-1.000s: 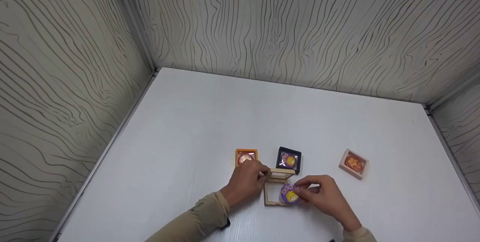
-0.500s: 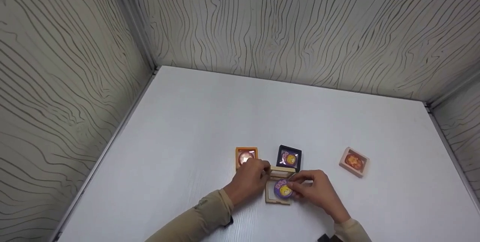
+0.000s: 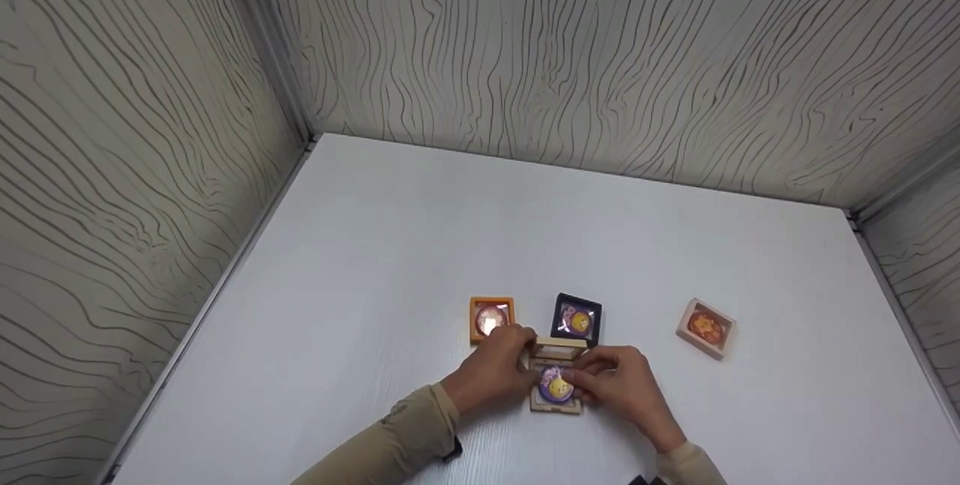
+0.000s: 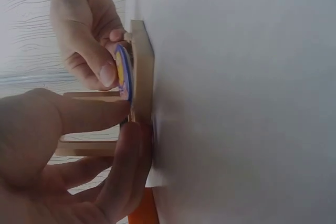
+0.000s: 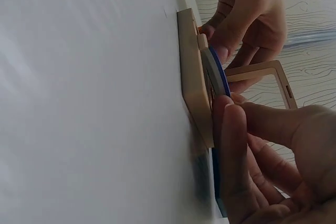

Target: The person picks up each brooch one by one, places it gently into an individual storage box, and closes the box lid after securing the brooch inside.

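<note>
A round purple badge (image 3: 556,385) with a yellow bear lies over the base of a small beige display case (image 3: 556,409), slightly tilted in the wrist views. The case's lid (image 4: 89,149) stands raised at the back. My right hand (image 3: 628,389) pinches the badge at its right edge between thumb and finger. With curled fingers my left hand (image 3: 491,366) grips the left side of the case, and its thumb (image 4: 100,115) touches the badge's edge. Part of the case's inside is hidden under the badge.
Close behind the hands are an orange case (image 3: 480,333) with a reddish badge and a dark case (image 3: 592,335) with a purple one. Further right lies a pale pink case (image 3: 697,342) with an orange badge. Patterned panels (image 3: 525,57) border the white table (image 3: 420,230).
My right hand has carried the badge leftward from the case's right edge to over its middle. My left thumb has come to the badge, while the left hand stays at the case.
</note>
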`<state>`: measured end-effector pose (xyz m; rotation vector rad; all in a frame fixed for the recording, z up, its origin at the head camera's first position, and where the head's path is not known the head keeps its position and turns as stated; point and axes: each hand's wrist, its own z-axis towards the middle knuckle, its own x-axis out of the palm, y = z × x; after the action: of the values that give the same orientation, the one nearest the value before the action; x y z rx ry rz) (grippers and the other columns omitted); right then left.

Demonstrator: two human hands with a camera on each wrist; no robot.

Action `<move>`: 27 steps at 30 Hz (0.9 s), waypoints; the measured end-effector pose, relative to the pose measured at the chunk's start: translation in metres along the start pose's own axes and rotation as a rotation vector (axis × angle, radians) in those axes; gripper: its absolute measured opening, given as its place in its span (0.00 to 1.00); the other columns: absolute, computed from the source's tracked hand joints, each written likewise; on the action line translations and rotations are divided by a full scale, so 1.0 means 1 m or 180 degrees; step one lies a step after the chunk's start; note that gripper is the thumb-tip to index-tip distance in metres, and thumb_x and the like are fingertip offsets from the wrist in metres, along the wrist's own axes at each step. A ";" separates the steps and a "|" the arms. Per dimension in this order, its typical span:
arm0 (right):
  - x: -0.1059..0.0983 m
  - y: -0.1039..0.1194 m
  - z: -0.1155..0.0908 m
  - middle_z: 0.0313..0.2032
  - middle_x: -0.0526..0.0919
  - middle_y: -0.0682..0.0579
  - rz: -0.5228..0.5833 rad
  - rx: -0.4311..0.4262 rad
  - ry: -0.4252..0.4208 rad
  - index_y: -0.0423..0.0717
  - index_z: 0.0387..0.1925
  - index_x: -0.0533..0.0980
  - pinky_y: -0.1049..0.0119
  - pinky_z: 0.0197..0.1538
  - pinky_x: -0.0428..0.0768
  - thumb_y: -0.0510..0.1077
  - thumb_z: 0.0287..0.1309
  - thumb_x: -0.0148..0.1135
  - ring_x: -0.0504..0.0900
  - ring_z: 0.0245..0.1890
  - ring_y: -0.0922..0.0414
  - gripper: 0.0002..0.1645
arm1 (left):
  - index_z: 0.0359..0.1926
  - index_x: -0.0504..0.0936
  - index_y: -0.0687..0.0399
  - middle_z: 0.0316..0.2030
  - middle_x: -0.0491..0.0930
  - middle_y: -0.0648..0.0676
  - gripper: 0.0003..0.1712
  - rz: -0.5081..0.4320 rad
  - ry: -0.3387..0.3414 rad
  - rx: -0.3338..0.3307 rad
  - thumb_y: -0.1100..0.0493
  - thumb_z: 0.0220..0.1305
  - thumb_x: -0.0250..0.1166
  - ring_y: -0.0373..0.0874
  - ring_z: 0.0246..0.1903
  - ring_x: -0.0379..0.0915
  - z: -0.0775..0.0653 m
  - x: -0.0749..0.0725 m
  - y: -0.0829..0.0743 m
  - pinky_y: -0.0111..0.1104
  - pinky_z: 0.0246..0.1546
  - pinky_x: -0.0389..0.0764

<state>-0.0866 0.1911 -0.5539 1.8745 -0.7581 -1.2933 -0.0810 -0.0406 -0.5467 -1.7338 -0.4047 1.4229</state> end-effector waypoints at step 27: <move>0.007 0.010 -0.008 0.32 0.87 0.53 -0.0096 -0.0234 -0.0174 0.44 0.38 0.84 0.71 0.34 0.83 0.44 0.49 0.78 0.86 0.30 0.60 0.15 | 0.51 0.79 0.56 0.45 0.78 0.48 0.28 -0.0018 0.0140 -0.0067 0.57 0.48 0.79 0.37 0.43 0.71 -0.005 -0.003 0.003 0.30 0.47 0.76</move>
<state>-0.0771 0.1814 -0.5470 1.8048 -0.7032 -1.3780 -0.0785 -0.0460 -0.5472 -1.7763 -0.4019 1.3787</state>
